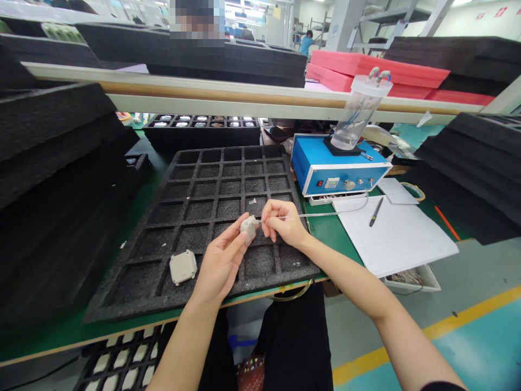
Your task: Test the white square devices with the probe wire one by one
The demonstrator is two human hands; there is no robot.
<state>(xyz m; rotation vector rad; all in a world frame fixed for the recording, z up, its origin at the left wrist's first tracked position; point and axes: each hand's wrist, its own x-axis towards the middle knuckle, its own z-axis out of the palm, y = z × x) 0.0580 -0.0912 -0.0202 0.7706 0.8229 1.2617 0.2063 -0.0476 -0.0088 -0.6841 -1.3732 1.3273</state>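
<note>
My left hand (220, 266) holds a small beige watch-like case (248, 229) on edge between thumb and fingers. At the case's upper right side, my right hand (287, 222) pinches the end of a thin clear tube (325, 214). The tube's tip is too small to tell whether it touches the case. Another beige square case (183, 267) lies flat at the front of the black foam tray (136, 278), left of my left hand. Both hands are above this tray.
The tube runs to a blue control box (321, 155) carrying a clear cylinder (352, 122). Paper sheets (394, 233) with a pen (376, 212) lie at right. Stacked black foam (52, 190) stands at left; a shelf rail (244, 103) crosses behind. A person (307, 43) is far back.
</note>
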